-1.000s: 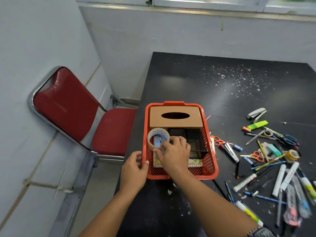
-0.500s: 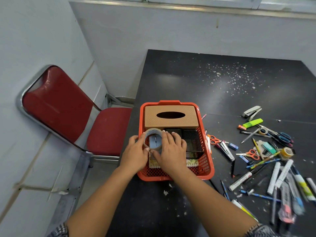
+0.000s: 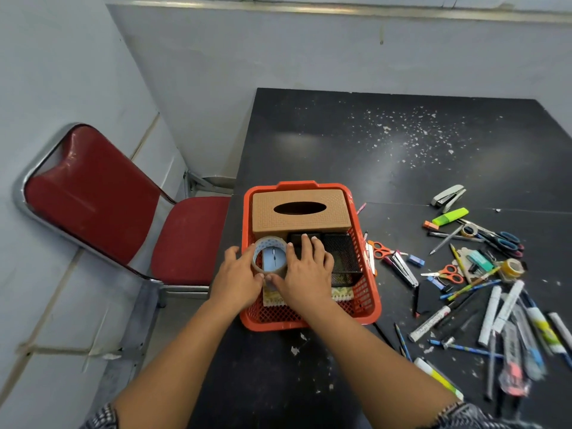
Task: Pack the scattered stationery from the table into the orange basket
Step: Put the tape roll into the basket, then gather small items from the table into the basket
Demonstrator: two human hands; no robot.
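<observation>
The orange basket [image 3: 368,308] stands at the table's left edge. Inside it are a brown tissue box [image 3: 298,222] at the far end, a black mesh organiser [image 3: 343,258] and a wide roll of clear tape [image 3: 268,243] lying over a pale blue item [image 3: 272,258]. My left hand [image 3: 236,278] and my right hand [image 3: 306,274] hold the tape roll from both sides, thumbs meeting at its near rim. Scattered stationery lies to the right: orange scissors [image 3: 380,249], a green highlighter [image 3: 450,216], a stapler [image 3: 448,195], white markers [image 3: 489,314], pens and a small yellow tape roll [image 3: 510,267].
A red chair [image 3: 102,205] with a metal frame stands left of the black table [image 3: 402,144], against the grey wall. White paper flecks dot the far tabletop. A patterned pad [image 3: 340,294] lies on the basket floor under the organiser.
My left hand has come off the basket's near left corner onto the tape roll. Both hands now hold the roll low in the basket.
</observation>
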